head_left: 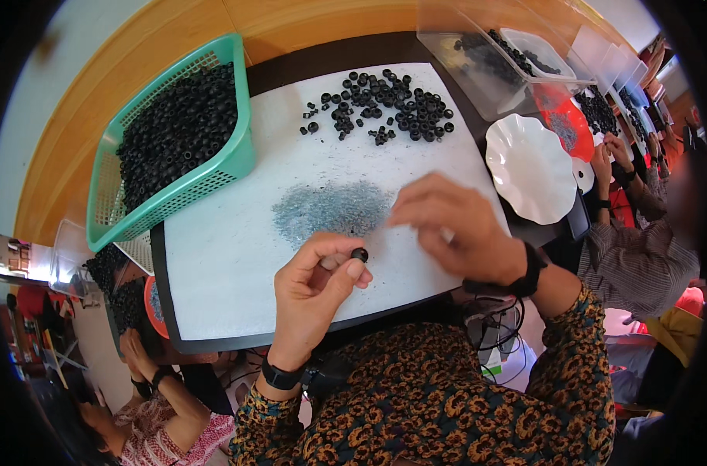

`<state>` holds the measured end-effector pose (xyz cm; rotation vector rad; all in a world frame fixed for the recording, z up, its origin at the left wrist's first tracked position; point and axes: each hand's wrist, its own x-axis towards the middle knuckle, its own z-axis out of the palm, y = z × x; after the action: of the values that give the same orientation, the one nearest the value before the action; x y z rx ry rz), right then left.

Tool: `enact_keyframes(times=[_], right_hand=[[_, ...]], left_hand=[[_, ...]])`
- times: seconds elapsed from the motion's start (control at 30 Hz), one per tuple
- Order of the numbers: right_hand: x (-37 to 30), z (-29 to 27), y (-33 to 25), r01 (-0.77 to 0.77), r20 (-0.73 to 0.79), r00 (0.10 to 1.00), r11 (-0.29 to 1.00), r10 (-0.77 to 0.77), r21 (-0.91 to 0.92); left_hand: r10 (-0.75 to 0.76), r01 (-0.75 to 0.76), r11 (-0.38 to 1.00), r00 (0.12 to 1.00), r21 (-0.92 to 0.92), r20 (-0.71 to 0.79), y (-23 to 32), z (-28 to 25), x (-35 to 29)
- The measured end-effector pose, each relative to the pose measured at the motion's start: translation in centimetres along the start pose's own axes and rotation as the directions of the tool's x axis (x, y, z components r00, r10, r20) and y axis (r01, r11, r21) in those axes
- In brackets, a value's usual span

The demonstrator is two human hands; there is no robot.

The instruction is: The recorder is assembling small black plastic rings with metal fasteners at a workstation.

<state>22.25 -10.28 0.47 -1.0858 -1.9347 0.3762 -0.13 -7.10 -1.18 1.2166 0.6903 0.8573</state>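
- Left hand [308,289]: raised from the lower edge, palm turned inward, fingers clamped on a single black bead [359,254], held just above the near side of the glassy pile [330,208].
- Right hand [470,233]: bent inward at the wrist, right of the pile; fingertips blurred, so whether they grip anything cannot be told.
- White sheet [213,287]: covers most of the dark surface [322,50]; loose black beads [419,116] lie toward its far edge.
- Flanking objects: green basket [175,186], left; scalloped dish [528,167], right.
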Motion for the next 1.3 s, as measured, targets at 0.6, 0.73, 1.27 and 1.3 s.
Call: enact_keyframes(times=[0.6, 0.73, 1.27, 1.3], right_hand=[[-0.7, -2.5, 5.8, -0.217, 0.093, 0.962, 0.928, 0.255, -0.304], [-0.4, -2.3, 5.8, -0.178, 0.139, 0.963, 0.932, 0.231, -0.317], [0.8, -1.5, 5.8, -0.109, 0.247, 0.955, 0.967, 0.167, -0.232], [0.9, -1.5, 5.7, -0.134, 0.246, 0.951, 0.965, 0.189, -0.226]], left_hand=[[-0.032, 0.029, 0.998, 0.998, 0.055, 0.053, -0.8, -0.8, -1.0], [-0.028, 0.025, 0.998, 0.998, 0.059, 0.058, -0.9, -1.0, -1.0], [-0.09, 0.085, 0.994, 0.993, 0.07, 0.071, -0.8, -0.4, -0.5], [-0.075, 0.07, 0.995, 0.994, 0.065, 0.077, -0.9, -0.3, -0.4]])
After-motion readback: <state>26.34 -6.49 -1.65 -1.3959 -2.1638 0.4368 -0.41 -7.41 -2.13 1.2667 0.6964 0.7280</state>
